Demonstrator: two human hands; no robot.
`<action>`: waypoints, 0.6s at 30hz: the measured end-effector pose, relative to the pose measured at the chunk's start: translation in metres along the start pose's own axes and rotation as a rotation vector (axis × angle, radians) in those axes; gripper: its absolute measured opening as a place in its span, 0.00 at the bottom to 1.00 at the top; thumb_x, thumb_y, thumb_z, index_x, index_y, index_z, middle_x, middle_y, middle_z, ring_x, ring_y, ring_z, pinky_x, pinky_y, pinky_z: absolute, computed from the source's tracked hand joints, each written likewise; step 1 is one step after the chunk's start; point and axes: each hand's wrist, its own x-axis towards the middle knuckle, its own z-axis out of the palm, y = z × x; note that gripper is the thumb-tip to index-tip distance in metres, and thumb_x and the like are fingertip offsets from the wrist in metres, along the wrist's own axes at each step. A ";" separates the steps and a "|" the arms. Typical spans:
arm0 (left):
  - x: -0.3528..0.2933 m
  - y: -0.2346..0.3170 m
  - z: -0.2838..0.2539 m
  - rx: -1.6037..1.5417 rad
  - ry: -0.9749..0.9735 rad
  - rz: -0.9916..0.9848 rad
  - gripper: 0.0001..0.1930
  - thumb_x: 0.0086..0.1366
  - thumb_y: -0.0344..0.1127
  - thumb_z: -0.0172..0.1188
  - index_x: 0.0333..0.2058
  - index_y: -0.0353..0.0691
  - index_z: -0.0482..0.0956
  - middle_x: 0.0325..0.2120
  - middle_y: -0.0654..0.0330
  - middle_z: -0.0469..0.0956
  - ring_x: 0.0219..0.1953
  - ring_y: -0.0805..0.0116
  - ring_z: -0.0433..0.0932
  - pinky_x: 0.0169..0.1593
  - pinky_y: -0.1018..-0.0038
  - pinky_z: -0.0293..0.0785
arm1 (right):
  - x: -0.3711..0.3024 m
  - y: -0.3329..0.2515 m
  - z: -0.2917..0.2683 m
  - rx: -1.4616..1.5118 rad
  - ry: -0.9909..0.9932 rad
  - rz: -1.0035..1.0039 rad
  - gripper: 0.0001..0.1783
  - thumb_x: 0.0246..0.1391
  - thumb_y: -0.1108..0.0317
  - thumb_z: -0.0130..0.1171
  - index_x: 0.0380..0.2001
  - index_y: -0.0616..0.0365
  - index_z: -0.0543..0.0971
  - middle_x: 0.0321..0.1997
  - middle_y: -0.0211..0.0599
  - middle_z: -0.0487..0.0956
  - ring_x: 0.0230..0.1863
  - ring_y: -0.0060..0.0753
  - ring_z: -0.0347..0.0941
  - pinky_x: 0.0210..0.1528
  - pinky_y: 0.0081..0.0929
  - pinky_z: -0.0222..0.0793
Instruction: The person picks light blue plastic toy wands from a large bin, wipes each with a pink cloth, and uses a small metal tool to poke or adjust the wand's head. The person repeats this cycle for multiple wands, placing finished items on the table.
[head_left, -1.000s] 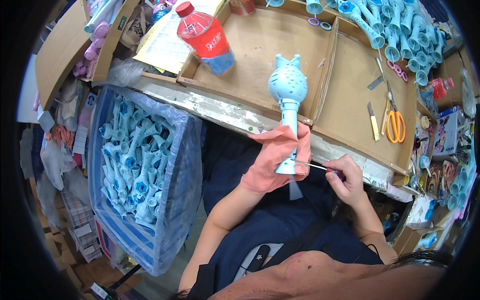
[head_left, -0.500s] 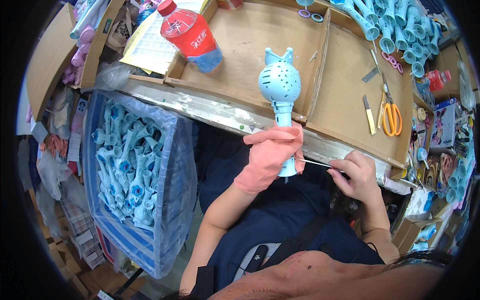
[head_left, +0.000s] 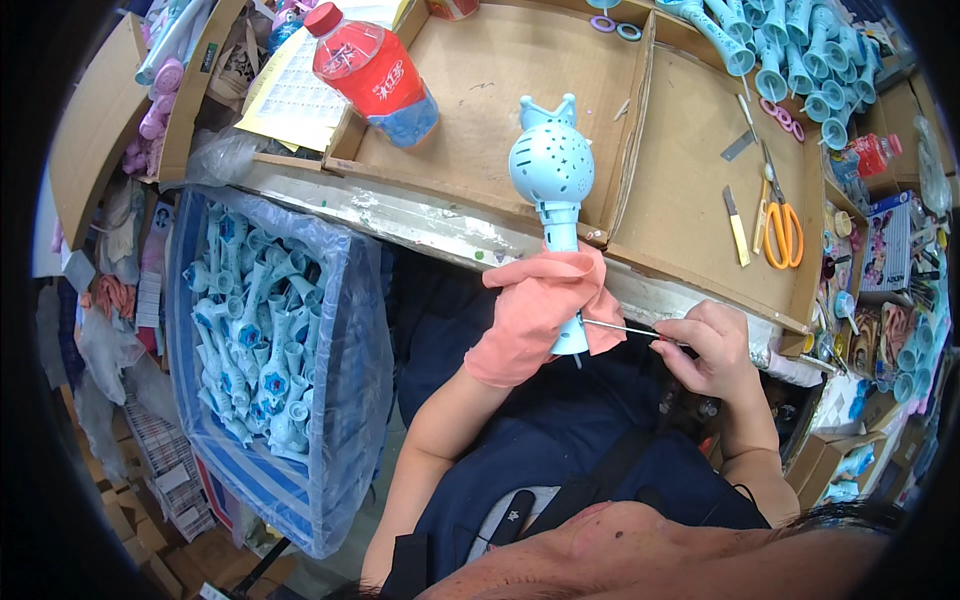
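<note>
My left hand (head_left: 525,318), in a salmon-pink glove, is closed around the handle of a light-blue plastic toy wand (head_left: 552,165). Its round, pierced head with a small crown-like top points away from me, over the cardboard tray's near edge. The lower end of the handle sticks out below the glove. Bare, my right hand (head_left: 712,350) pinches a thin metal rod (head_left: 622,328), whose far end meets the side of the handle beside the glove. A bit of red shows at my fingertips; the rod's grip end is hidden in the hand.
A cardboard tray (head_left: 480,125) holds a red-capped bottle (head_left: 375,75), orange scissors (head_left: 783,235) and a yellow cutter (head_left: 737,228). At left, a plastic-lined crate (head_left: 345,370) is full of light-blue toy parts (head_left: 265,330). More blue parts (head_left: 810,60) are heaped at the far right.
The wand and my gloved hand have shifted slightly left, the wand's lower end a little nearer me. A loose flap of the glove hangs lower. The rod still reaches the handle.
</note>
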 end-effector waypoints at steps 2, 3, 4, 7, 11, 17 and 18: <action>-0.003 -0.007 0.003 0.463 0.070 0.279 0.09 0.55 0.19 0.62 0.35 0.33 0.76 0.31 0.58 0.76 0.35 0.66 0.78 0.40 0.73 0.76 | 0.000 0.000 -0.001 -0.006 -0.014 0.000 0.13 0.41 0.68 0.75 0.33 0.52 0.84 0.20 0.28 0.72 0.19 0.30 0.70 0.20 0.28 0.62; -0.005 -0.011 0.004 -0.088 0.048 0.076 0.10 0.54 0.20 0.62 0.36 0.33 0.76 0.31 0.58 0.76 0.35 0.65 0.78 0.41 0.73 0.76 | 0.000 0.000 -0.002 -0.002 -0.020 0.005 0.13 0.41 0.68 0.75 0.33 0.52 0.84 0.20 0.28 0.72 0.19 0.30 0.70 0.20 0.28 0.62; -0.006 -0.015 0.006 -0.631 0.017 -0.167 0.11 0.54 0.20 0.62 0.38 0.33 0.76 0.31 0.58 0.76 0.35 0.64 0.78 0.41 0.73 0.75 | 0.000 0.000 -0.002 -0.007 -0.017 0.004 0.13 0.41 0.68 0.75 0.33 0.52 0.84 0.20 0.28 0.72 0.19 0.30 0.70 0.20 0.28 0.62; -0.010 -0.027 0.009 -0.293 -0.063 -0.126 0.15 0.53 0.21 0.63 0.41 0.33 0.77 0.32 0.57 0.76 0.36 0.62 0.78 0.42 0.72 0.75 | 0.000 0.001 -0.002 -0.005 -0.018 0.016 0.13 0.41 0.68 0.75 0.33 0.53 0.84 0.21 0.28 0.72 0.20 0.30 0.70 0.20 0.28 0.62; -0.009 -0.028 0.008 0.471 -0.044 0.206 0.20 0.50 0.23 0.65 0.44 0.33 0.76 0.32 0.55 0.76 0.37 0.61 0.78 0.41 0.72 0.76 | -0.001 0.002 -0.001 0.008 -0.017 0.026 0.13 0.41 0.68 0.75 0.33 0.53 0.84 0.21 0.29 0.73 0.20 0.31 0.70 0.20 0.29 0.62; 0.000 0.002 0.003 -1.408 -0.069 -0.584 0.04 0.67 0.28 0.58 0.37 0.34 0.74 0.30 0.59 0.74 0.34 0.67 0.79 0.40 0.73 0.77 | -0.003 0.007 0.001 -0.015 -0.027 0.104 0.11 0.43 0.68 0.74 0.32 0.53 0.84 0.22 0.31 0.73 0.20 0.33 0.71 0.22 0.30 0.65; 0.001 0.007 0.002 -1.257 -0.053 -0.558 0.06 0.68 0.30 0.59 0.35 0.35 0.72 0.28 0.60 0.73 0.33 0.66 0.80 0.37 0.73 0.76 | -0.003 0.008 0.002 -0.025 -0.023 0.151 0.11 0.43 0.68 0.74 0.32 0.53 0.84 0.22 0.31 0.73 0.20 0.33 0.71 0.22 0.30 0.65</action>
